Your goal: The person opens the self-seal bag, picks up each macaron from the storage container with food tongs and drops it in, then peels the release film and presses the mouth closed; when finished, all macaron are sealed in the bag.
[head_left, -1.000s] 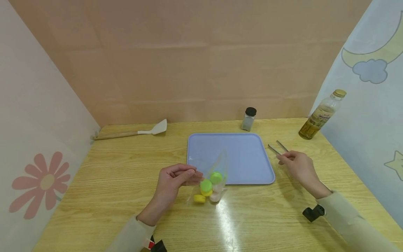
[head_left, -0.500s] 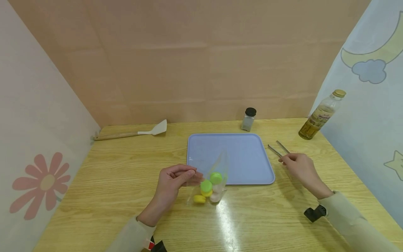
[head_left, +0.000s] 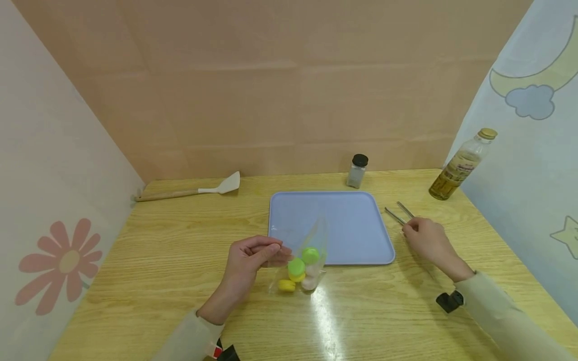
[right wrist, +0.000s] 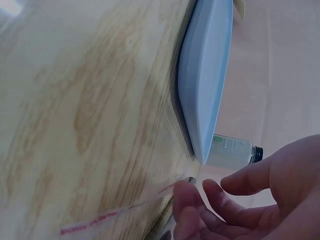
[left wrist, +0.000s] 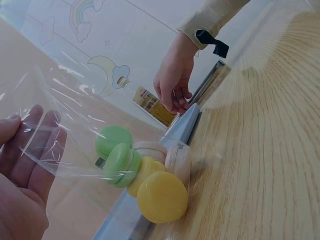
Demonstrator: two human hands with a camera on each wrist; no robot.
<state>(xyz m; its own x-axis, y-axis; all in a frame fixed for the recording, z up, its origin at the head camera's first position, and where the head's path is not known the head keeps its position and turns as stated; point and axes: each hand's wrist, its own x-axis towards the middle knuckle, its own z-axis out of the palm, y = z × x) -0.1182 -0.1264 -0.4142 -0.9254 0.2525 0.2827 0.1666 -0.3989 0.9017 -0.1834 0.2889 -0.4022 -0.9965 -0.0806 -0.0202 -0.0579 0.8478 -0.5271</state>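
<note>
My left hand (head_left: 250,260) pinches the edge of a clear plastic bag (left wrist: 62,115). Gathered inside it are macarons: green ones (left wrist: 122,165), yellow ones (left wrist: 162,197) and pale pink ones (left wrist: 178,162). In the head view the bag overlaps the front edge of the lilac-blue tray (head_left: 347,225). My right hand (head_left: 429,240), to the right of the tray, has its fingertips together at one end of a clear strip with red print (right wrist: 115,212). Beneath that hand lie metal tongs (head_left: 395,215), their middle hidden by the fingers.
A small black-capped jar (head_left: 356,173) stands behind the tray. An oil bottle (head_left: 456,168) with a gold cap is at the back right. A white spatula with a wooden handle (head_left: 180,193) lies at the back left. Walls border both sides.
My right hand has shifted slightly over the tongs, its fingers drawing closer together, and more of the strip shows below it. The left hand and bag have stayed in place.
</note>
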